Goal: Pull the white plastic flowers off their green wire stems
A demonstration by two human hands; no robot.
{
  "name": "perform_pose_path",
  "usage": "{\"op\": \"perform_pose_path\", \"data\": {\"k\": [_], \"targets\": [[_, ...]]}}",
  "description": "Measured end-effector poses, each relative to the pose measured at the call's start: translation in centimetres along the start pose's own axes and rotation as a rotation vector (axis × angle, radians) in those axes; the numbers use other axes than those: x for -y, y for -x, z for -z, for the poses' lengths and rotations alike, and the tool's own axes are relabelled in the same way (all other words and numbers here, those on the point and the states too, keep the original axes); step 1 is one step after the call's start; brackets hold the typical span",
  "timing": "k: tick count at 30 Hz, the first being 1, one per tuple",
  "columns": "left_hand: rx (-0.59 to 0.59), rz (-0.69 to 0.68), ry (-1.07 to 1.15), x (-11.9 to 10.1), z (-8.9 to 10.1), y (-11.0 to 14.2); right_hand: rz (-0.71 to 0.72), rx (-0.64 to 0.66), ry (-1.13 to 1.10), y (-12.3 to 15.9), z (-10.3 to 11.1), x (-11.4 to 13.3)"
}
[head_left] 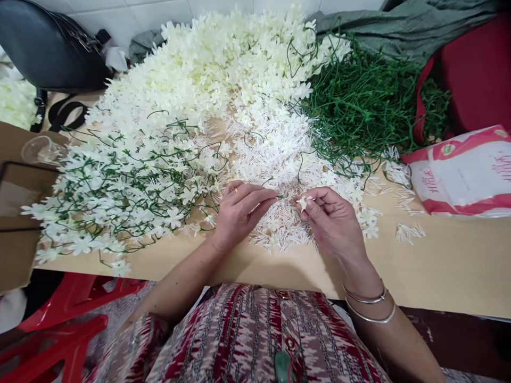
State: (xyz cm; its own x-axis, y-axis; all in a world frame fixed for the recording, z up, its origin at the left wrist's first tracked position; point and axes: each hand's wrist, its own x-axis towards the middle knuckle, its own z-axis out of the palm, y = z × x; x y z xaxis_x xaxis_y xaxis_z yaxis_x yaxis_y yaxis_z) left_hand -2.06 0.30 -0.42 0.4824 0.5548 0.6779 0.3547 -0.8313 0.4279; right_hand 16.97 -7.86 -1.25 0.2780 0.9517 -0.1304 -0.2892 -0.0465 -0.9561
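Note:
My left hand (239, 210) pinches the tip of a thin green stem (280, 197) over the wooden table (451, 260). My right hand (331, 218) pinches a small white artificial flower (303, 202) just to the right of that stem tip, the two almost touching. Under and around both hands lies a scatter of loose white flower centres (279, 154). To the left lies a heap of finished green stems with white flowers (120, 186). Behind it is a big pile of loose cream blossoms (215, 64).
A tangle of bare green stems (359, 101) sits at the back right, beside a red bag (475, 74) and a white and red plastic packet (463, 170). A black bag (48, 42) and a clear cup (40, 150) are at the left. A red plastic stool (64, 330) stands below.

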Motion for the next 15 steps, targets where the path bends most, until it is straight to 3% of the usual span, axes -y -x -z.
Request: {"op": "perform_pose_path", "data": {"k": [5,15], "targets": [[-0.001,0.061,0.134,-1.1,-0.4,-0.2,-0.029,0.049,-0.009,0.0,-0.1,0.1],[0.055,0.216,0.264,-1.9,-0.6,0.0,-0.030,0.024,0.096,0.5,-0.6,0.0]]}}
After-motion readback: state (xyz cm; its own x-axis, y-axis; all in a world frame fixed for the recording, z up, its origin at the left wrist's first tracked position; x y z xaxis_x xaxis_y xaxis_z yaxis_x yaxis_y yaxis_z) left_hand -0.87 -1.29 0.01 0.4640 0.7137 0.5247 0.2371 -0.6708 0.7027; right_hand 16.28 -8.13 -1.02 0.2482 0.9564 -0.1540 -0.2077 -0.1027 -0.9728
